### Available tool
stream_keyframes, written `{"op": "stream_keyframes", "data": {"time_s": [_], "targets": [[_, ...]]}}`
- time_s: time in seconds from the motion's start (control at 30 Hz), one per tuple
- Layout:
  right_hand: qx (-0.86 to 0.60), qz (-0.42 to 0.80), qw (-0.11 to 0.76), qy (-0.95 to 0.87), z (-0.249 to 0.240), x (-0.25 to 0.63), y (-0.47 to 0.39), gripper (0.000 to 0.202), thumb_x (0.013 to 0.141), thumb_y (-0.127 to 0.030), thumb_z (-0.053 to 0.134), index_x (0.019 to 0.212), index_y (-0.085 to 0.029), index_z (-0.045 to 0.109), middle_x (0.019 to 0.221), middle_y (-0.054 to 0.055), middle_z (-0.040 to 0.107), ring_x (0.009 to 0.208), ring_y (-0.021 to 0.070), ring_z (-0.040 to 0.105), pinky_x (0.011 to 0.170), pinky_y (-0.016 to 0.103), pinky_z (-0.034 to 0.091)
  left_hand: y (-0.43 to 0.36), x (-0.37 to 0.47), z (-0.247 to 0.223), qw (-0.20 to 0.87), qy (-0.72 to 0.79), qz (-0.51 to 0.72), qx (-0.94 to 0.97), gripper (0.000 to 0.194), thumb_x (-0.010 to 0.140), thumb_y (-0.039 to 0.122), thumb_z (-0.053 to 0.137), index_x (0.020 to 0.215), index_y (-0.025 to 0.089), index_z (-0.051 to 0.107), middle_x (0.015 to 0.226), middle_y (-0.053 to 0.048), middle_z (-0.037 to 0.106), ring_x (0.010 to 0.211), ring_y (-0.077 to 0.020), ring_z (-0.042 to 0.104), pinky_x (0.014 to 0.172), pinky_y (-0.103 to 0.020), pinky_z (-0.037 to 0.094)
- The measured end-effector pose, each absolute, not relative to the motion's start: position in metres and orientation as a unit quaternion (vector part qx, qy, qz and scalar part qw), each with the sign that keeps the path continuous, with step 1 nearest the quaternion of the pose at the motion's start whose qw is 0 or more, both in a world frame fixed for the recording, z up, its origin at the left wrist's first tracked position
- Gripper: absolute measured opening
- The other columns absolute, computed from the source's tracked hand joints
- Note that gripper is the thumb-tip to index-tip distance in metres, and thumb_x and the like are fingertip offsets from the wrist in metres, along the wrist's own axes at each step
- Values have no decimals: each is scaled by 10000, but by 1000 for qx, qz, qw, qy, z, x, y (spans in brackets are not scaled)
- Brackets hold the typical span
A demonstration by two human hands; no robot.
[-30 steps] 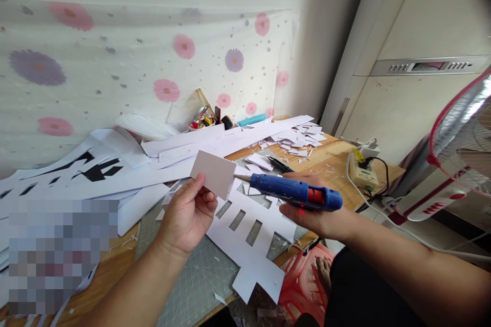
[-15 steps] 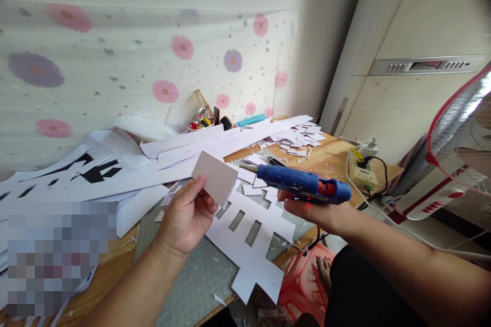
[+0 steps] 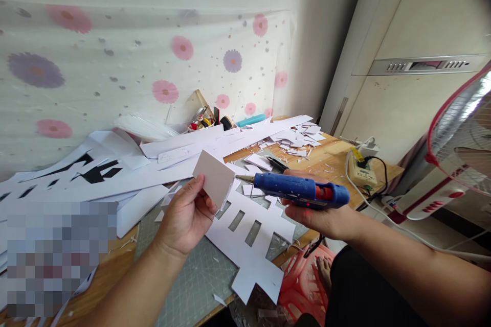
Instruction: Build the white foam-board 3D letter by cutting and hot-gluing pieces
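A small white board piece (image 3: pixel 215 176) is pinched by my left hand (image 3: pixel 187 217), thumb on its face and fingers behind. My right hand (image 3: pixel 320 217) is wrapped round a blue glue gun (image 3: pixel 295 189), whose metal nozzle points left at the right edge of the piece. Nozzle and edge look very close; whether they touch is hard to tell. Under both hands, a white cut-out sheet (image 3: pixel 245 245) with rectangular openings lies on the grey cutting mat (image 3: pixel 192 286).
White scraps (image 3: pixel 295 138) are heaped at the back of the wooden table. Long white strips (image 3: pixel 184 163) stretch across the left. A power strip (image 3: pixel 360 171) with cables sits at the right edge, near a fan (image 3: pixel 460 153). A red stool (image 3: pixel 307 276) stands below.
The glue gun in my right hand has moved slightly left and down, bringing its nozzle to the edge of the white piece. My left hand has hardly moved.
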State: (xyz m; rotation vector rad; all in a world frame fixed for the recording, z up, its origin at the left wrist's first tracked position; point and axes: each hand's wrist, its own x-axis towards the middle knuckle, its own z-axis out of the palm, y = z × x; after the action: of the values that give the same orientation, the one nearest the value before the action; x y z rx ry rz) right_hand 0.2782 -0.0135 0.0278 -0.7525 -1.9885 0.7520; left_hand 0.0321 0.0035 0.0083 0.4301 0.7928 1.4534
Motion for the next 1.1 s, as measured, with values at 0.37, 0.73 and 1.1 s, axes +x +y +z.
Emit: {"op": "stream_keyframes", "data": {"time_s": [0.37, 0.73, 1.1], "targets": [[-343, 394, 409, -748, 28, 281, -13, 115, 668, -212, 635, 668, -222, 520, 623, -3, 559, 550, 138, 525, 507, 271, 463, -1, 31, 12, 686, 348, 594, 234, 48, 816, 156, 641, 811, 121, 673, 597, -14, 639, 421, -83, 547, 364, -165, 477], [-343, 510, 377, -693, 24, 281, -14, 354, 606, -190, 687, 953, -222, 621, 762, 12, 688, 688, 179, 652, 611, 283, 533, 0, 33, 11, 689, 350, 589, 237, 153, 863, 123, 540, 820, 116, 686, 611, -45, 662, 400, -95, 516, 466, -242, 547], [-370, 550, 344, -665, 17, 279, -3, 105, 589, -233, 656, 642, -161, 601, 580, -16, 525, 546, 107, 460, 489, 228, 401, -2, 40, 21, 673, 372, 605, 207, 239, 896, 103, 465, 862, 109, 701, 677, -72, 686, 464, -124, 596, 506, -251, 565]]}}
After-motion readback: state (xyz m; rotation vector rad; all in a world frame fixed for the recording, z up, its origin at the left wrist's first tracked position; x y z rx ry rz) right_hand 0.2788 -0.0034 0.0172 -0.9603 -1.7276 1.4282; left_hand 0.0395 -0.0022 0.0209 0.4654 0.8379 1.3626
